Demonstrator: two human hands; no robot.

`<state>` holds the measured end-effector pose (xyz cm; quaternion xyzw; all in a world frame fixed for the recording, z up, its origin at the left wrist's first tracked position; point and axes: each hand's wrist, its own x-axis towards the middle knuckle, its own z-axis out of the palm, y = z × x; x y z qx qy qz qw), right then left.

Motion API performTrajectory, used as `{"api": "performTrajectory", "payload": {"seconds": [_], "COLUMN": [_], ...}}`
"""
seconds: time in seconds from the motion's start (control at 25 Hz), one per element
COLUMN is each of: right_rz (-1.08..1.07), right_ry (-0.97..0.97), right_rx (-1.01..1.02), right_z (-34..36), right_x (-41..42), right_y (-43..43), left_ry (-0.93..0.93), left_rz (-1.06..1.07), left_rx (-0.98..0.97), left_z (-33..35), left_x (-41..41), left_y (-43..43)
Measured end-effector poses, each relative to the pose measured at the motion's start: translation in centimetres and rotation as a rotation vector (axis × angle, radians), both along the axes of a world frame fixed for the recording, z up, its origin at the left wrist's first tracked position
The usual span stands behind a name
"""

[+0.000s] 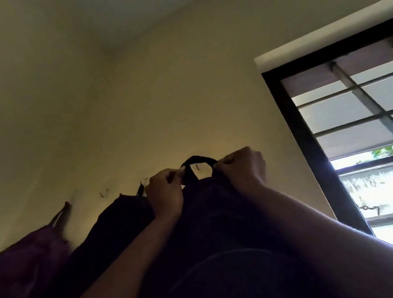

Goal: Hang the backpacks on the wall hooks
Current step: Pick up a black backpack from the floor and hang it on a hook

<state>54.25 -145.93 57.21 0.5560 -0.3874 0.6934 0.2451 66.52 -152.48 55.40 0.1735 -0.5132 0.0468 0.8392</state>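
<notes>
Black fabric is filling the lower centre of the frame: a dark backpack (216, 224) is being held up against the wall (179, 86), w/ its carry loop (198, 159) being stretched open at mid-frame. The loop is being pinched at its left base by the left hand (165, 193) and at its right base by the right hand (242, 169). Both hands are being kept closed on the strap, fingers curled. A small wall hook (197, 167) is being framed inside the loop, i.e. the loop is being lined up w/ it, but whether strap and hook are touching can't be told, as it's too dim.

Progress, as judged: two bags are being carried by hooks to the left. A second dark backpack (114, 223) is hanging just beside the left hand, and a maroon backpack (22, 271) is at lower left, its strap being taken by a hook (66, 205). Between those two, a bare hook (104, 192) is being left unused. So approx. two are hung and a third is being hung; the loop is yet to be dropped over the hook and the hands let go. Whether more bags are waiting isn't being shown.

Brands/labels/writing: nothing is being made out on any bag, since the surfaces are too dark. A black-framed window (286, 112) is being lit from outside at the right of the frame.
</notes>
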Motion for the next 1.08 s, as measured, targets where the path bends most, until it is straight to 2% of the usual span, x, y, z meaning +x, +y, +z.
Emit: {"api": "performTrajectory", "payload": {"seconds": [0.28,0.56,0.8,0.96,1.08], "right_rz": [-0.092,-0.129,-0.157,-0.100,0.017], "right_ry": [-0.040,-0.040,0.020,0.064,0.037], "right_rx": [-0.026,-0.026,0.026,0.096,0.162], "right_z": [2.4,2.4,0.6,-0.8,-1.6], "right_x": [1.1,1.2,1.1,1.0,0.5], "right_y": [-2.4,-2.6,-2.9,-2.0,-0.6], "left_ry": [-0.085,-0.237,-0.357,-0.408,-0.515], "left_rz": [-0.018,-0.054,0.017,0.140,0.208], "left_rx": [0.003,0.169,0.222,0.160,0.198], "left_z": [2.7,4.2,2.7,1.5,1.1], "left_x": [0.7,1.3,1.7,2.2,3.1], "left_y": [-3.2,-3.8,-2.9,-1.1,0.9]}}
